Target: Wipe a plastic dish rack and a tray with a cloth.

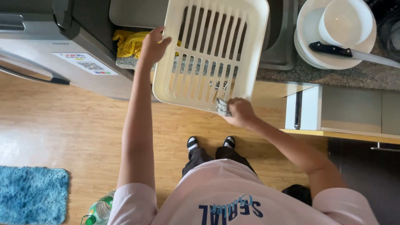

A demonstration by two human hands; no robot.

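My left hand (153, 45) grips the dish rack (210, 52) while my right hand (239, 111) pinches a cloth (223, 106) on its lower edge, wiping apparently just begun.

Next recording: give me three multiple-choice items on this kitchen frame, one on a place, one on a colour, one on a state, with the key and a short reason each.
1. Where does the black-handled knife lie?
A. On the floor
B. Across the stacked white plates
C. In the slatted tray

2. What colour is the rug on the wooden floor?
A. Blue
B. Red
C. Green

3. How is the cream slatted tray held?
A. Lying flat on the floor
B. Hanging from a wall hook
C. Lifted, the left hand on its side edge, the right hand pressing a grey cloth to its near rim

Key: 1 B, the blade and handle rest over the plates on the counter. 2 A, the shaggy rug at lower left is blue. 3 C, both hands are on the tray above the sink edge.
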